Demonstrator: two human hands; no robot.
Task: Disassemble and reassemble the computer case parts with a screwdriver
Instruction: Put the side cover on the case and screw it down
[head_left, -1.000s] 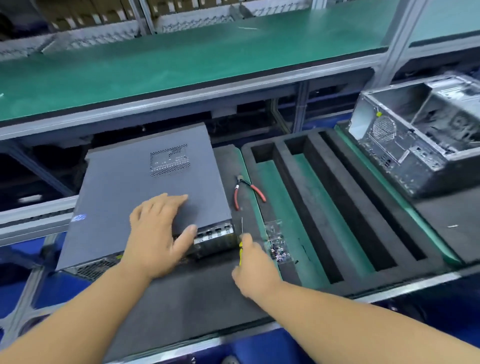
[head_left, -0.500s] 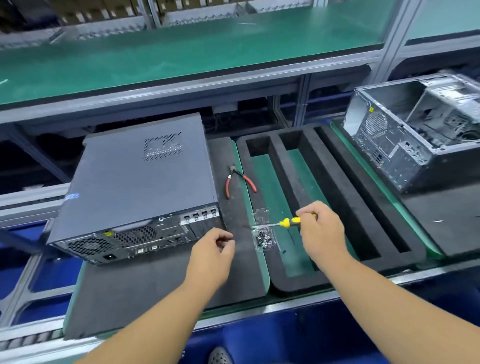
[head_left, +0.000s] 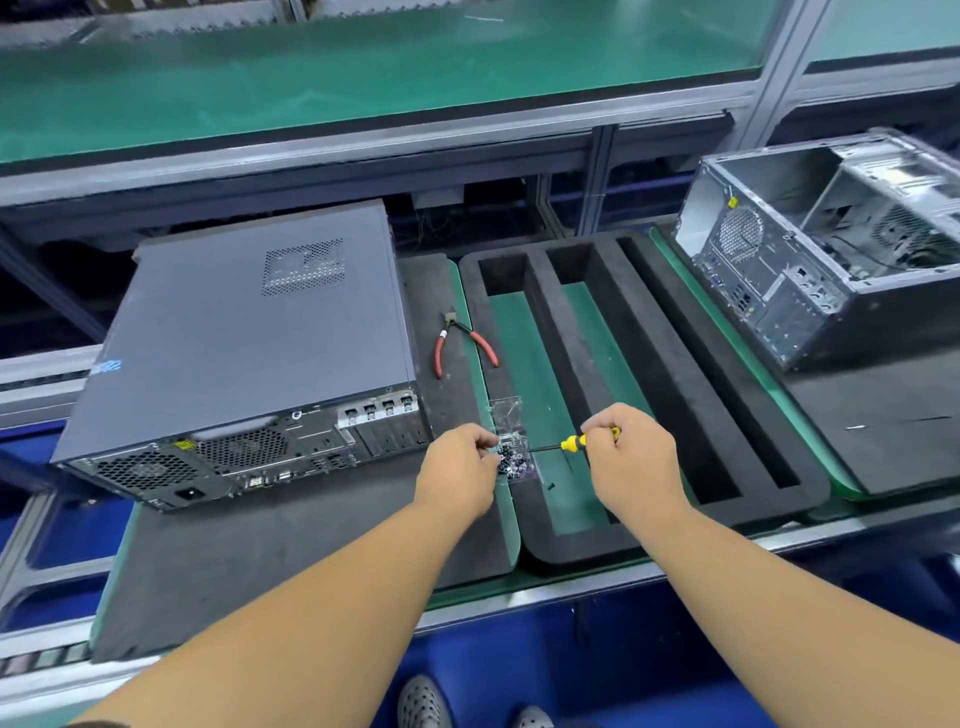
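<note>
Since half a second ago our left hand (head_left: 460, 470) has come off the computer case (head_left: 249, 358) and reached the clear bag of screws (head_left: 511, 449), fingers curled and pinching at it, while our right hand (head_left: 631, 457) has brought the yellow-handled screwdriver (head_left: 576, 441) level so its tip points at the bag. The closed case lies flat just left of the hands, its back panel facing us. We judge this the fetching of a screw: pinch out just one, seat it squarely on the tip above the foam tray (head_left: 675, 415), then carry it across slowly, since one loose screw (head_left: 550, 486) already lies there.
</note>
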